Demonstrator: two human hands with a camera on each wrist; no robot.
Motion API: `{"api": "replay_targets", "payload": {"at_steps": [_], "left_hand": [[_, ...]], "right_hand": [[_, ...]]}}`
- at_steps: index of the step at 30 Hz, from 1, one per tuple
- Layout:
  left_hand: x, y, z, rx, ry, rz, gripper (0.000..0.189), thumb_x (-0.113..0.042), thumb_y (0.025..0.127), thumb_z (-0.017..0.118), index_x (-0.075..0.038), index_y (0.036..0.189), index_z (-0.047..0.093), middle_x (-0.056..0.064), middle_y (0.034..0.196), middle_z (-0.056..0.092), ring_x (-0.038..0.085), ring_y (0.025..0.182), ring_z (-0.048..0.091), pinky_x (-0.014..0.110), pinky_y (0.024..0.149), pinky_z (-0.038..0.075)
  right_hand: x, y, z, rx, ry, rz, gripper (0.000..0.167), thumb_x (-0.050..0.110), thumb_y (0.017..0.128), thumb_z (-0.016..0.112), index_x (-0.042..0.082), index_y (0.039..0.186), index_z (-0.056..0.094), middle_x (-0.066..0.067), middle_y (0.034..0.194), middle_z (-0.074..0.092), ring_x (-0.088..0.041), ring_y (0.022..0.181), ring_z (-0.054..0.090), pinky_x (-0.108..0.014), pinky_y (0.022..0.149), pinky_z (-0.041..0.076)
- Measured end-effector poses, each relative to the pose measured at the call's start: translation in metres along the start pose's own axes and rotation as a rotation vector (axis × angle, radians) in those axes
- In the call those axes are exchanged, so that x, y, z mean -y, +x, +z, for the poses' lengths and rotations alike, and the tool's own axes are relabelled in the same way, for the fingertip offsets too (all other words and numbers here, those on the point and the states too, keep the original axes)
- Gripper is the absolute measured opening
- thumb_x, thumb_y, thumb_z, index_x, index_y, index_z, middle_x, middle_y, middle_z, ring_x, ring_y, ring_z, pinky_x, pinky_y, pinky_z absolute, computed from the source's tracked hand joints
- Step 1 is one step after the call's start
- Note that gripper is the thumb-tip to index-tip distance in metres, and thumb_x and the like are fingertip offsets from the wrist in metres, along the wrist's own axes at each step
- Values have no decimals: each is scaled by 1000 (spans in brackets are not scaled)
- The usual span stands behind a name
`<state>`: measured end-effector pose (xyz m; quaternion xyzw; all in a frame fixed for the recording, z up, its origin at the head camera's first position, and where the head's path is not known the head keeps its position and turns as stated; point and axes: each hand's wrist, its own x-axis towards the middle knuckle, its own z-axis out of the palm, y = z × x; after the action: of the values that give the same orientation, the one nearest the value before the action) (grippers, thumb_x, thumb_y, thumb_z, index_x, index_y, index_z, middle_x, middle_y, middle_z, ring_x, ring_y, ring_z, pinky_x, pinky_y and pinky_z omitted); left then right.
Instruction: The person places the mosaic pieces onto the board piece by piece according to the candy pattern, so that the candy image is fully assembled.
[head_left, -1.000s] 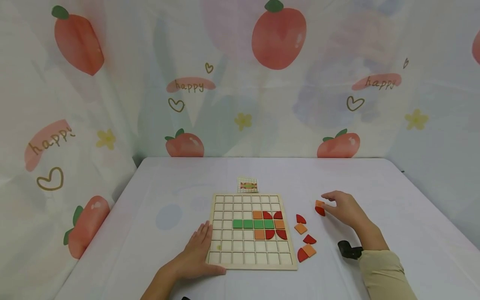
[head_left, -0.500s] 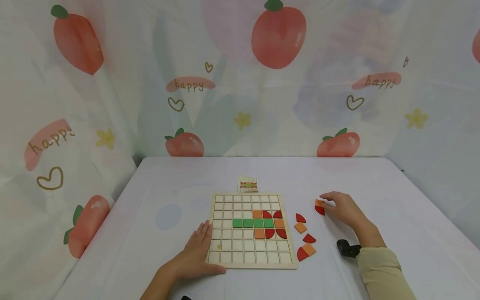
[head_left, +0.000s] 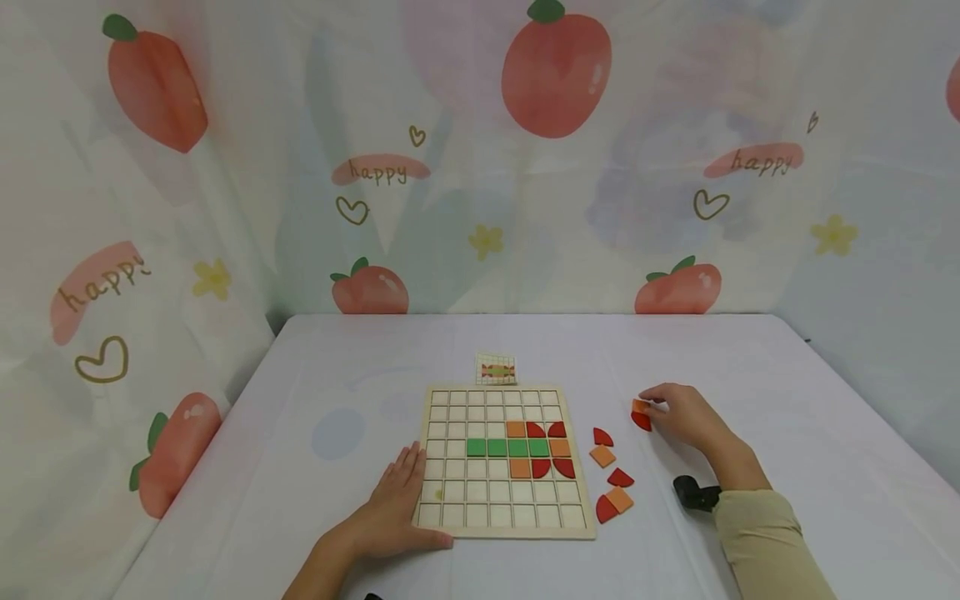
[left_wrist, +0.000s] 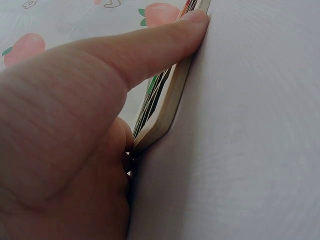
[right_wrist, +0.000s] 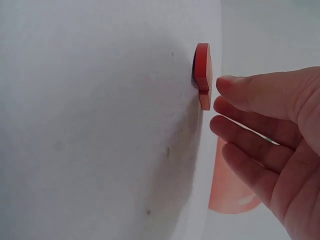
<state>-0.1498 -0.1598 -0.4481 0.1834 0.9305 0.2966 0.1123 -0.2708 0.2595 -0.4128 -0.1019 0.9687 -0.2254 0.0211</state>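
Observation:
A pale wooden grid board (head_left: 457, 532) lies on the table, with several green squares (head_left: 497, 447), orange squares (head_left: 520, 468) and red quarter-circles (head_left: 564, 468) in its cells. My left hand (head_left: 390, 508) rests against the board's left edge, fingers straight; its thumb (left_wrist: 165, 42) lies along the front edge. To the right of the board, my right hand (head_left: 686, 415) hovers low with thumb and fingers slightly bent beside a loose orange square (head_left: 639, 405). A red quarter-circle (right_wrist: 202, 67) touches that square. In the right wrist view the fingertips appear just apart from both pieces.
Between board and right hand lie more loose pieces: red quarter-circles (head_left: 602, 437) and orange squares (head_left: 603, 456). A small pattern card (head_left: 497, 369) stands behind the board. A black wrist camera (head_left: 693, 493) hangs under the right wrist. Printed cloth (head_left: 525, 192) encloses the table's back and sides.
My right hand has shifted slightly left, and its fingertips have come closer to the loose orange square. The left hand and the board stay where they were.

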Motion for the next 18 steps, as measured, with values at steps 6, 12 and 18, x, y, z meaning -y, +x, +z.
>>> {"api": "replay_targets", "payload": {"at_steps": [6, 12, 18], "left_hand": [[0, 0, 1, -3, 6, 9, 121, -65, 69, 65, 8, 143, 5, 23, 150, 0, 33, 137, -3, 50, 107, 6], [1, -1, 1, -9, 21, 14, 121, -66, 69, 64, 9, 143, 6, 24, 150, 1, 34, 137, -2, 51, 107, 7], [2, -1, 1, -9, 21, 15, 121, -66, 69, 64, 9, 143, 6, 23, 150, 1, 33, 137, -3, 51, 107, 6]], "right_hand": [[3, 6, -4, 57, -36, -18, 24, 1, 85, 62, -9, 107, 63, -24, 103, 60, -41, 99, 51, -53, 85, 42], [3, 12, -7, 99, -87, -92, 19, -2, 83, 63, -8, 100, 65, -17, 93, 63, -35, 89, 55, -50, 82, 46], [5, 13, -8, 133, -90, -117, 18, -4, 80, 64, -6, 99, 67, -11, 89, 63, -29, 84, 55, -48, 80, 47]]}}
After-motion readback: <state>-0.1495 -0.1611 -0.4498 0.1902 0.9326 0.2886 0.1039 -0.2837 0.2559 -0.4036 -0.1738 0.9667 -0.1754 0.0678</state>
